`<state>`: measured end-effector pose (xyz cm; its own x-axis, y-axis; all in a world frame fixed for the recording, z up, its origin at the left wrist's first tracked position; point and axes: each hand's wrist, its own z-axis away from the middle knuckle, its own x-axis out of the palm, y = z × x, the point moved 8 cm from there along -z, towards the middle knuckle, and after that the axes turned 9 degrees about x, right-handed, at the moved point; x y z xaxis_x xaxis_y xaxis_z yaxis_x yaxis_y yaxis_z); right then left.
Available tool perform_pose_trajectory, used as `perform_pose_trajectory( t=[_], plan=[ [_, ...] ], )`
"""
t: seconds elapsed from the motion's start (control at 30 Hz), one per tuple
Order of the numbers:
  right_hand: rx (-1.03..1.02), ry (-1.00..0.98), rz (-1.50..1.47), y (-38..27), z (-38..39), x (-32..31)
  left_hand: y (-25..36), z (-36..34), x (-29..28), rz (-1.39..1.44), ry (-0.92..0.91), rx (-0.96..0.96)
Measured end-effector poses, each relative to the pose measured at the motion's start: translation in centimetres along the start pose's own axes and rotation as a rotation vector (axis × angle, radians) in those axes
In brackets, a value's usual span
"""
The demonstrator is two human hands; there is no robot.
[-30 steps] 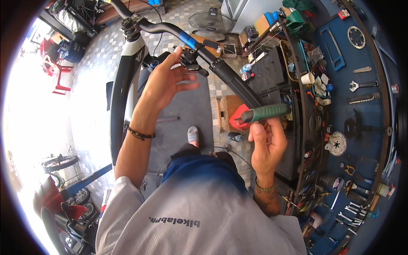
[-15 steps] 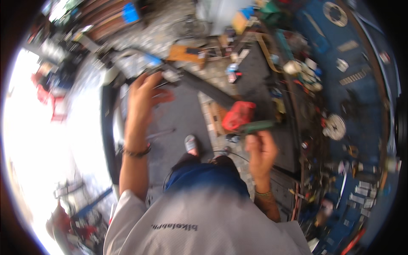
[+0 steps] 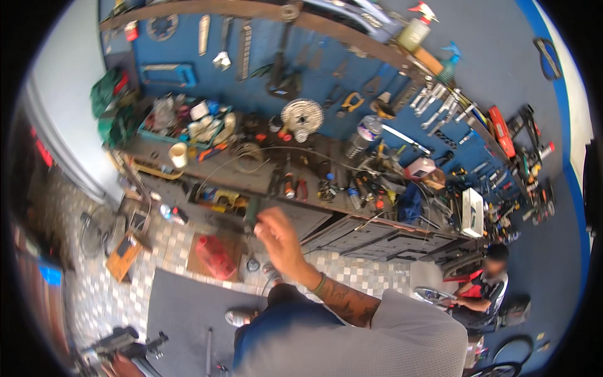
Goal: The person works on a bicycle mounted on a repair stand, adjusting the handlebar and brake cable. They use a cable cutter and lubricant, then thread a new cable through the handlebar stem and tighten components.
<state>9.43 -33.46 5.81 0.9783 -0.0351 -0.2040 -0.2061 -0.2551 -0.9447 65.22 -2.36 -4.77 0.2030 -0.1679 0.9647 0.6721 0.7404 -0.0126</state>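
Note:
My right hand [image 3: 279, 242], with its tattooed forearm, reaches out before the workbench drawers. Its fingers pinch a dark green, elongated object [image 3: 252, 213], too blurred to name more exactly. Low at the left edge, my left hand [image 3: 122, 366] lies against a black and silver metal part [image 3: 113, 345] that looks like a bike or repair-stand clamp. That hand's fingers are mostly hidden. A red plastic container [image 3: 216, 256] rests on a cardboard piece on the floor, beyond my feet.
A long workbench [image 3: 188, 173] carries tools, a bike cassette [image 3: 303, 117], coiled cable and a parts tray. One drawer [image 3: 223, 200] is pulled out. Wrenches hang on the blue wall panel [image 3: 270, 38]. Another person [image 3: 493, 286] sits at the right with a wheel. A fan [image 3: 97, 232] stands left.
The view has swung right towards the workbench. My right hand still holds the green object, now in front of the drawers. My left hand and the metal part have shifted to the lower left edge.

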Motion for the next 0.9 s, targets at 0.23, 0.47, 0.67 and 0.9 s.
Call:
perform_pose_trajectory(
  t=[0.23,0.47,0.67,0.9],
  plan=[
    [0.102,0.294,-0.149,7.1,-13.9,-19.0,-9.4,0.8,-14.6,0.998,0.435,-0.468],
    [0.031,0.366,-0.414,12.4,-30.5,-26.5,-25.9,4.9,-13.7,-0.462,0.101,-0.077],
    [-0.158,0.485,-0.213,15.6,-42.8,-24.7,-26.4,11.2,-12.3,-0.656,0.039,0.045],
    [-0.225,0.530,0.022,19.0,-48.3,-24.0,-22.1,17.9,-16.9,-0.659,0.241,0.245]
  ],
)
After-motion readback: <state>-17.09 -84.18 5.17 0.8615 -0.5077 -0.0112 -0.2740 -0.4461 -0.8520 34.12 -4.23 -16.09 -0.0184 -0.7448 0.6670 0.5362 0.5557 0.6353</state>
